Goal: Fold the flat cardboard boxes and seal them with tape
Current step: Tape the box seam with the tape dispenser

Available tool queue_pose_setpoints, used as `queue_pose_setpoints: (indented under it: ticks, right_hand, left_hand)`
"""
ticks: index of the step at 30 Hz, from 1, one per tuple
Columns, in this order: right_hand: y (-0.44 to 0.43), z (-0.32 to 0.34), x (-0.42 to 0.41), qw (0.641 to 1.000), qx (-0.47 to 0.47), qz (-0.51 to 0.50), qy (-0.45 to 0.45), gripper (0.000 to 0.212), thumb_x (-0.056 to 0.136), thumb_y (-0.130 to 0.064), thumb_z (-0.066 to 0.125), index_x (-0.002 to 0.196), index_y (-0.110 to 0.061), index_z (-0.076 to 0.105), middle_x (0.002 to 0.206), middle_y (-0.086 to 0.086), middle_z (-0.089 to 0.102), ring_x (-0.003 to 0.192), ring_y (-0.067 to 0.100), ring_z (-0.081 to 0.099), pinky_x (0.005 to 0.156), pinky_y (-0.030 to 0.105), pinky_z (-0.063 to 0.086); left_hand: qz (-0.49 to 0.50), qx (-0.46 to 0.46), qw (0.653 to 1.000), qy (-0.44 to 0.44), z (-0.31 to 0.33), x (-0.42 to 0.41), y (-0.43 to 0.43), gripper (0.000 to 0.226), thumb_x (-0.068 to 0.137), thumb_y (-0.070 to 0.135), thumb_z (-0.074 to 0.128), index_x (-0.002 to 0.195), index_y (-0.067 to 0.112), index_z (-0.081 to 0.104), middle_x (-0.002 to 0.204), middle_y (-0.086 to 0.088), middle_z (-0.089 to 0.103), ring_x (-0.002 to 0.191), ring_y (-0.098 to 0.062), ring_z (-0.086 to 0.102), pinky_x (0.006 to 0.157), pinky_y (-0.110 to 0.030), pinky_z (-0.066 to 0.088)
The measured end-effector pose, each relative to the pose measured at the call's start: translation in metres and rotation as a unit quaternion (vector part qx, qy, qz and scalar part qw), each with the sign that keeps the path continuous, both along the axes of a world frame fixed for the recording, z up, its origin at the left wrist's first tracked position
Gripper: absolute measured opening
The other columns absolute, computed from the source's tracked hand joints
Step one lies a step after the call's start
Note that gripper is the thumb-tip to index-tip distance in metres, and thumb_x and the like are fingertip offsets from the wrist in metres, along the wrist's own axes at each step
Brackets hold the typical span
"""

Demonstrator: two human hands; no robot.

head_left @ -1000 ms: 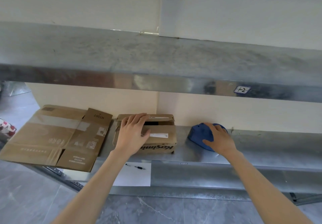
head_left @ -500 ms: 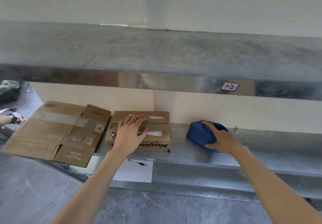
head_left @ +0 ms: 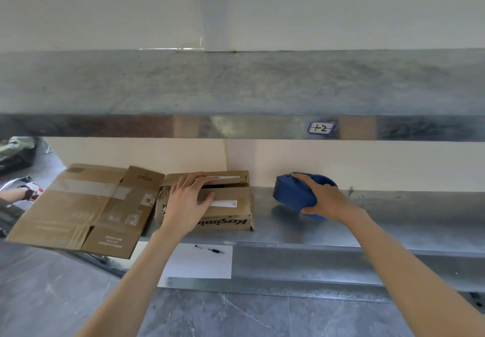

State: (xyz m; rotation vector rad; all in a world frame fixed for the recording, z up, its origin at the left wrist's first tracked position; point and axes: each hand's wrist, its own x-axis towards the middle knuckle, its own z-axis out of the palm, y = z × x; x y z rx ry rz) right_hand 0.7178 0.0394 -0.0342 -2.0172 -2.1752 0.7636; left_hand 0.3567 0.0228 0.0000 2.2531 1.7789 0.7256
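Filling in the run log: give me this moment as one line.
left hand: pressing flaps of small brown cardboard box | right hand: gripping blue plastic tape dispenser | seam: gap showing between flaps

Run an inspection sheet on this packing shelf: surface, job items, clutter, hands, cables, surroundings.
Surface: metal shelf, dull and scuffed.
Job's things: small box folded up, a dark gap showing between its top flaps; flat cardboard to its left, overhanging the shelf's front edge; blue tape dispenser to its right.
Clutter: paper sheet with a pen on it, on the lower level.
Hands: left hand rests flat on the box top; right hand grips the tape dispenser.
Cables: nothing seen.
Surroundings: upper shelf with a handwritten label; pale wall; grey tiled floor; another person's gloved hand at the left edge.
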Motion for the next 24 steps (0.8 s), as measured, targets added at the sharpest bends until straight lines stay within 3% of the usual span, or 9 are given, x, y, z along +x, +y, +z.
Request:
queue_pose_setpoints:
  ticks: [8, 13, 16, 21, 24]
  right_hand:
    - [-0.019, 0.078, -0.040, 0.993, 0.105, 0.007, 0.060, 0.092, 0.077, -0.043, 0.075, 0.138, -0.067, 0.011, 0.112, -0.003, 0.061, 0.092, 0.021, 0.059, 0.077, 0.037, 0.052]
    - [-0.026, 0.107, -0.088, 0.984, 0.143, 0.036, 0.096, 0.090, 0.081, -0.040, 0.074, 0.143, -0.061, 0.013, 0.113, -0.002, 0.060, 0.086, 0.015, 0.059, 0.070, 0.030, 0.048]
    - [-0.023, 0.116, -0.123, 0.981, 0.154, 0.062, 0.097, 0.088, 0.086, -0.042, 0.070, 0.146, -0.059, 0.008, 0.118, -0.001, 0.060, 0.085, 0.016, 0.060, 0.067, 0.027, 0.047]
    - [-0.020, 0.117, -0.179, 0.981, 0.151, 0.080, 0.095, 0.090, 0.085, -0.041, 0.070, 0.142, -0.065, 0.005, 0.117, 0.003, 0.058, 0.085, 0.018, 0.058, 0.074, 0.039, 0.054]
    - [-0.020, 0.113, -0.202, 0.982, 0.143, 0.076, 0.098, 0.091, 0.082, -0.041, 0.071, 0.139, -0.069, 0.006, 0.119, 0.002, 0.054, 0.089, 0.019, 0.056, 0.071, 0.036, 0.051]
  left_hand:
    - [0.014, 0.034, 0.999, -0.008, 0.013, -0.026, 0.003, 0.034, 0.088, 0.022, 0.071, 0.122, 0.020, 0.067, 0.132, 0.004, 0.060, 0.127, -0.024, 0.049, 0.106, -0.046, 0.034]
    - [0.028, 0.044, 0.998, -0.046, 0.022, -0.064, 0.005, 0.033, 0.087, 0.021, 0.071, 0.120, 0.022, 0.067, 0.129, 0.005, 0.062, 0.124, -0.024, 0.051, 0.101, -0.048, 0.038]
    - [0.012, 0.008, 0.998, -0.058, 0.020, -0.087, 0.006, 0.037, 0.087, 0.021, 0.071, 0.123, 0.022, 0.066, 0.130, 0.004, 0.061, 0.123, -0.026, 0.051, 0.099, -0.047, 0.041]
    - [0.012, -0.099, 0.989, -0.114, 0.005, -0.105, 0.010, 0.052, 0.084, 0.018, 0.075, 0.133, 0.016, 0.058, 0.137, -0.004, 0.053, 0.125, -0.027, 0.050, 0.100, -0.033, 0.039]
    - [-0.010, -0.140, 0.974, -0.177, -0.002, -0.105, 0.012, 0.043, 0.086, 0.014, 0.073, 0.127, 0.017, 0.061, 0.132, -0.002, 0.054, 0.122, -0.022, 0.053, 0.097, -0.026, 0.039]
